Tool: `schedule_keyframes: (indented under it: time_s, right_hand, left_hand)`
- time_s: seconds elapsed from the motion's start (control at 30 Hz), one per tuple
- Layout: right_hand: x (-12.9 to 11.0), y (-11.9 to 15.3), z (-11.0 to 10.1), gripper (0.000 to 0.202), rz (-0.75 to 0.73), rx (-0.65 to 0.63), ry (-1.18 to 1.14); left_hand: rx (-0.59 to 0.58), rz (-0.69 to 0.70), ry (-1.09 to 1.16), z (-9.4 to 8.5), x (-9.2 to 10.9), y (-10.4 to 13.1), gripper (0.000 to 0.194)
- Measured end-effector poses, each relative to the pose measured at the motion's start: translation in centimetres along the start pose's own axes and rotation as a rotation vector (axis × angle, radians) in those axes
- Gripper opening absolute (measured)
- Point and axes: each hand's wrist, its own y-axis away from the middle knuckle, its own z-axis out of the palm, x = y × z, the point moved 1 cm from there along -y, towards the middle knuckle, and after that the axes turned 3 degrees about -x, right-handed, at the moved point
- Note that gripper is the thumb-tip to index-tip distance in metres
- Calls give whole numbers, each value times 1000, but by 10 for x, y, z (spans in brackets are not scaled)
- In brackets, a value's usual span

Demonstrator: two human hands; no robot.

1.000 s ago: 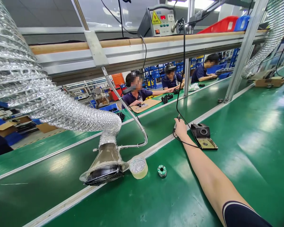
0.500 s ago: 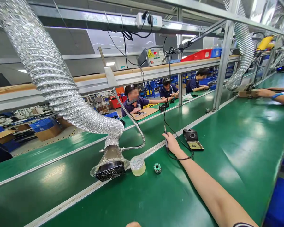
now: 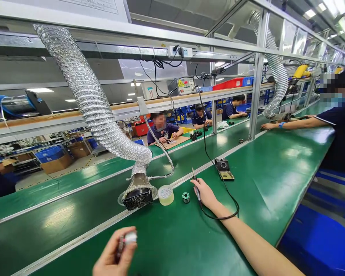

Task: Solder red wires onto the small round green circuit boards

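In my right hand (image 3: 207, 196) is a soldering iron (image 3: 197, 191), its tip pointing up and away above the green work surface (image 3: 247, 199). Its black cord loops past my forearm. My left hand (image 3: 112, 255) pinches a small white and dark part (image 3: 130, 237) between thumb and fingers; blur hides what kind it is. A small solder spool (image 3: 186, 197) stands to the left of the iron. Beyond my right hand sits an open black soldering iron stand (image 3: 223, 165) with a yellowish sponge tray (image 3: 227, 176).
A fume extractor fan (image 3: 137, 197) on a silver duct (image 3: 96, 99) hangs beside a pale round tub (image 3: 166, 195). Metal posts (image 3: 255, 96) and a shelf with a soldering station (image 3: 184, 85) stand beyond. Co-workers sit across and to the right, where a blue stool (image 3: 319, 241) stands.
My left hand has risen into view with the small part. The right hand has drawn the soldering iron nearer and away from the stand. The camera view has shifted right.
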Motion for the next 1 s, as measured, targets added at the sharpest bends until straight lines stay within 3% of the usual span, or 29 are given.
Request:
schedule_keyframes:
  time_s: [0.1,0.17,0.3,0.33,0.4,0.5,0.6,0.67,0.83,1.0]
  right_hand:
    - [-10,9,-4,40,-5,-4,-21]
    - [-15,14,-5,39,-10,-10,-33]
    - [-22,18,-7,38,-22,-22,-48]
    - [-23,18,-7,37,-21,-22,-49]
    - [-23,17,-8,35,-13,-17,-42]
    - [-24,15,-8,33,1,-1,-19]
    - [-24,13,-7,31,9,20,12]
    - [-25,11,-6,31,12,35,31]
    - [-25,9,-5,30,13,61,56]
    - [-24,8,-6,30,5,65,65]
  left_hand:
    - [256,14,72,-41,26,-27,58]
    - [297,242,-130,-58,40,-38,49]
    - [85,980,-763,-64,40,-49,32]
    - [21,1115,-869,-62,33,-53,30]
    - [-121,1238,-1041,-57,14,-66,27]
    - [-364,1118,-1233,-54,-23,-99,25]
    - [-590,803,-1303,-61,-64,-141,34]
    - [-663,601,-1303,-70,-89,-169,32]
    - [-628,371,-1338,-81,-136,-213,39]
    - [-520,39,-1271,-70,-170,-211,55]
